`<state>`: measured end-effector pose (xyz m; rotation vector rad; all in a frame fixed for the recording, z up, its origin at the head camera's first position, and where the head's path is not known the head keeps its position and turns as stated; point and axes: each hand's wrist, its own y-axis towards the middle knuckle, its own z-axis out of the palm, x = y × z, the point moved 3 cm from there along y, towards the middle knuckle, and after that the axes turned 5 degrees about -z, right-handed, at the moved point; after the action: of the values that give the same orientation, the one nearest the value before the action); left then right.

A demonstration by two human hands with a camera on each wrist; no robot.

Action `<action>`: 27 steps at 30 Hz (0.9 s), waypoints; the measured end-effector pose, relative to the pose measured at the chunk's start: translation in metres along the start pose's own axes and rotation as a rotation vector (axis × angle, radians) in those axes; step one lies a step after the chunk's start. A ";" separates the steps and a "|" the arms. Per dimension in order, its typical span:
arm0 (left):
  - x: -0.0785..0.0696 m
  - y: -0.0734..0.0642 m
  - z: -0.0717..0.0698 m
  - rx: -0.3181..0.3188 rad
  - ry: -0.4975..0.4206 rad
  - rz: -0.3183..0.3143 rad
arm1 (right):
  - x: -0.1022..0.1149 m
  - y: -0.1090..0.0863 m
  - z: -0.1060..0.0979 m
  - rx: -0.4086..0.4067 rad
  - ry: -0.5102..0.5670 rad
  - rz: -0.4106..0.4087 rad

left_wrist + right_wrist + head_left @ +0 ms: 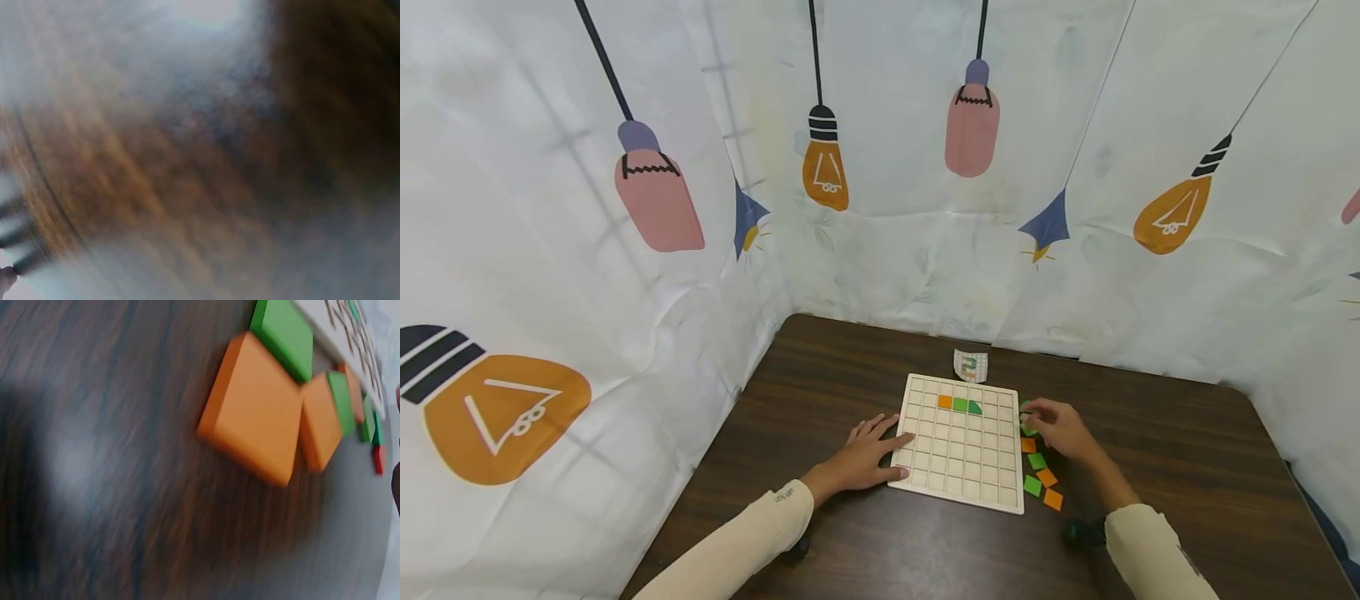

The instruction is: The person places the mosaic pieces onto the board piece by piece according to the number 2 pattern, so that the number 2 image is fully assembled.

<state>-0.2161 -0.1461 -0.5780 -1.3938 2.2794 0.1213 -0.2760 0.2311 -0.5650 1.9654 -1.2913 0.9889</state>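
A pale grid board point(956, 457) lies on the table, with an orange square tile point(945, 402), a green square tile point(960, 404) and a dark green curved tile point(975, 407) in a row in its upper part. My left hand point(867, 457) rests with spread fingers on the board's left edge. Beyond the right edge, my right hand point(1060, 427) is over green tiles point(1028, 430), its fingertips bent towards them; whether it pinches one is hidden. Loose orange tiles point(259, 409) and green tiles point(286, 337) lie nearby. The left wrist view is mostly blurred.
A small printed grid card point(971, 366) stands or lies curled behind the board. The dark wooden table point(842, 367) meets hanging white sheets with printed lamps point(972, 129) at the back and left. A red piece point(379, 459) lies at the far end of the tile row.
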 end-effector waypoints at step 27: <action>0.001 0.001 0.000 0.000 0.011 0.002 | -0.021 -0.012 -0.011 0.079 -0.152 0.096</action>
<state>-0.2171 -0.1462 -0.5789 -1.3955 2.2899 0.1149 -0.2734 0.2541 -0.5769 2.0902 -1.4621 0.9645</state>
